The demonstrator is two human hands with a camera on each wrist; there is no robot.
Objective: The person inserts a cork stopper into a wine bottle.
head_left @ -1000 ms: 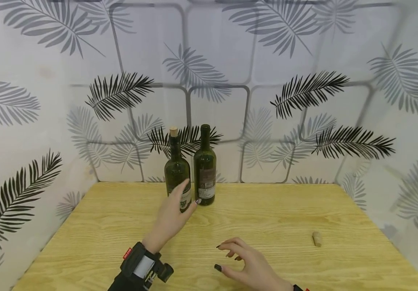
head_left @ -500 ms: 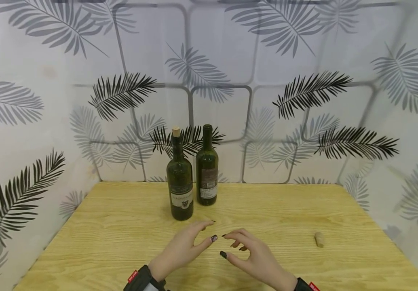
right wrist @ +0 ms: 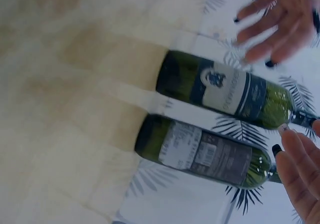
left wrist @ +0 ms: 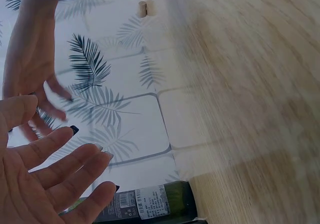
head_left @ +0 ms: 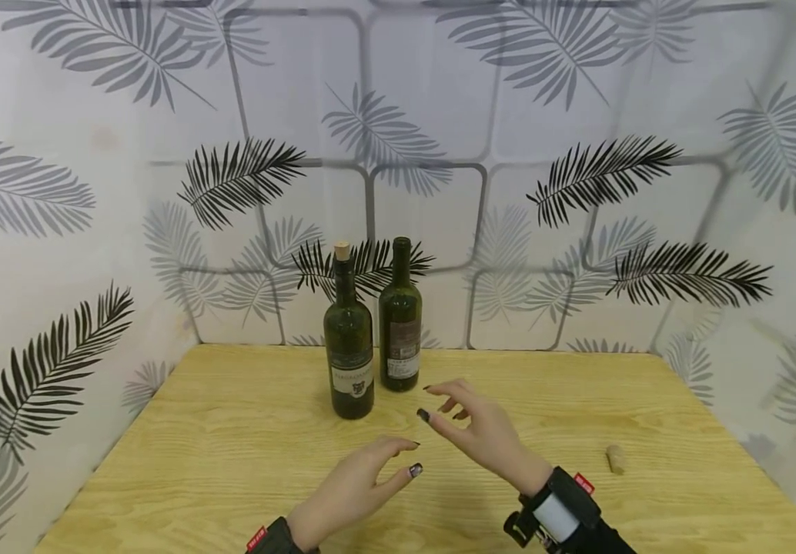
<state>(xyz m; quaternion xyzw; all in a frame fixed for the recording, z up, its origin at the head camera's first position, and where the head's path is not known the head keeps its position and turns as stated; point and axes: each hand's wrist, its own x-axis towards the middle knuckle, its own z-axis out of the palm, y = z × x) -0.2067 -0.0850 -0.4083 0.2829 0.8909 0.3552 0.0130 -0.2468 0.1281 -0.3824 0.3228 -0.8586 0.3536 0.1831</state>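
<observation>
My left hand [head_left: 352, 488] is the closest thing to me. It has come back from the corked bottle [head_left: 350, 346], where it was a moment ago, and now hangs low over the wooden table [head_left: 197, 462] with loose fingers and nothing in it.

A bit farther out, at about 1 o'clock from my left hand, my right hand [head_left: 477, 431] has moved forward from the near edge. Its fingers are spread and softly bent, and it holds nothing. It is now near the bottles but does not touch them.

Way off at 3 o'clock from my right hand, a loose cork [head_left: 616, 459] lies on its side on the table, well apart from both hands.

Farther back, at 11 o'clock from my right hand, the corked bottle stands upright on its own, with a pale cork in its neck. Just beside it, a little behind and to the right, stands the open bottle [head_left: 400, 319] with no cork in its top.

I think one bottle is done. My right hand goes toward the open bottle, and the loose cork is not picked up yet.

At the very back hangs the leaf-print wall [head_left: 578, 177].
</observation>
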